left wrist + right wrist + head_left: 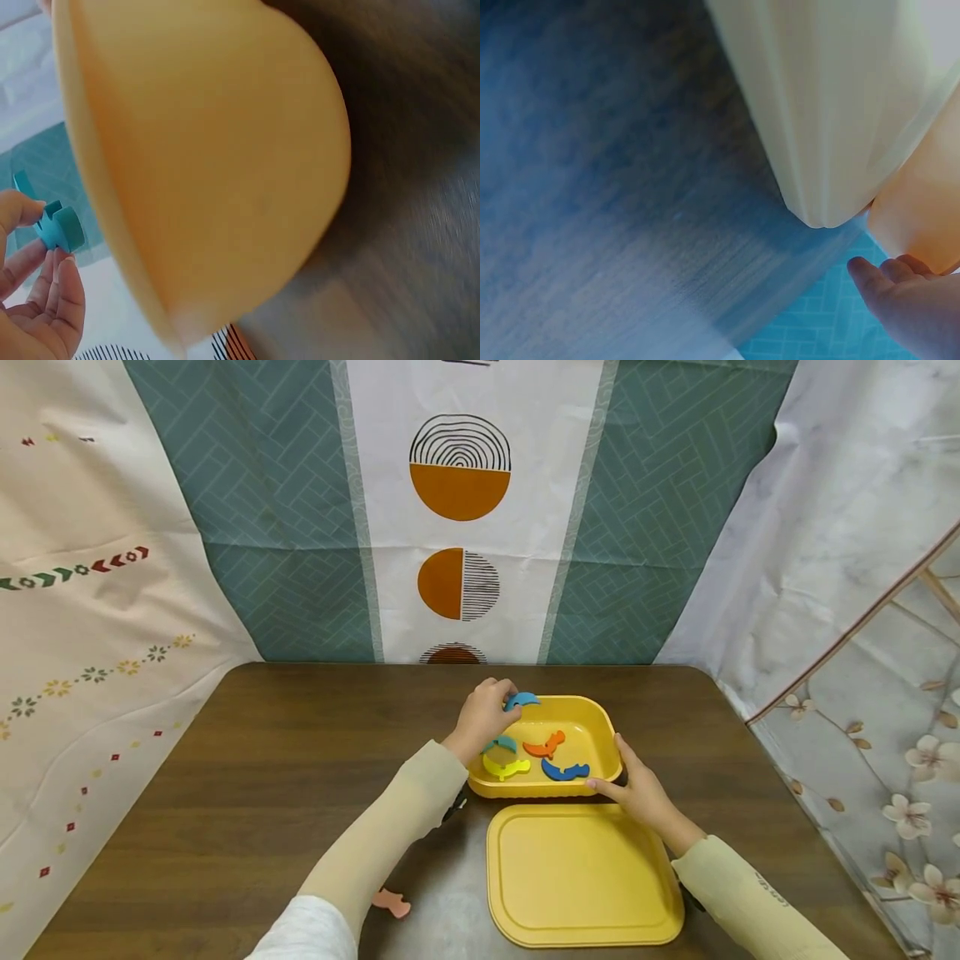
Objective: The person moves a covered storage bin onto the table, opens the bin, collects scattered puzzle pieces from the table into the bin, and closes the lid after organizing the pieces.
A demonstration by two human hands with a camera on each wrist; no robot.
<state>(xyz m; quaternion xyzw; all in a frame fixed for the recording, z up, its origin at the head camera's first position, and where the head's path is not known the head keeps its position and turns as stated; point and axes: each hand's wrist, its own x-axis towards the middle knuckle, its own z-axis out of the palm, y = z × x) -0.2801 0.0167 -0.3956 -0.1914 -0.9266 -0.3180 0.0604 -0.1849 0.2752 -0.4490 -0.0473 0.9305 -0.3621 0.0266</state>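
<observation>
My left hand pinches a light blue curved toy piece over the back left of a yellow plastic box. In the left wrist view, thumb and fingertips hold that notched blue piece beyond the box wall. Inside the box lie an orange piece, a dark blue piece, a yellow piece and a teal piece, partly overlapping the yellow one. My right hand holds the box's front right corner, thumb at the front rim and fingers along the right side.
A flat yellow lid lies on the brown wooden table, in front of the box. A pink piece rests near the front, partly hidden by my left forearm. Patterned cloths hang behind and at both sides.
</observation>
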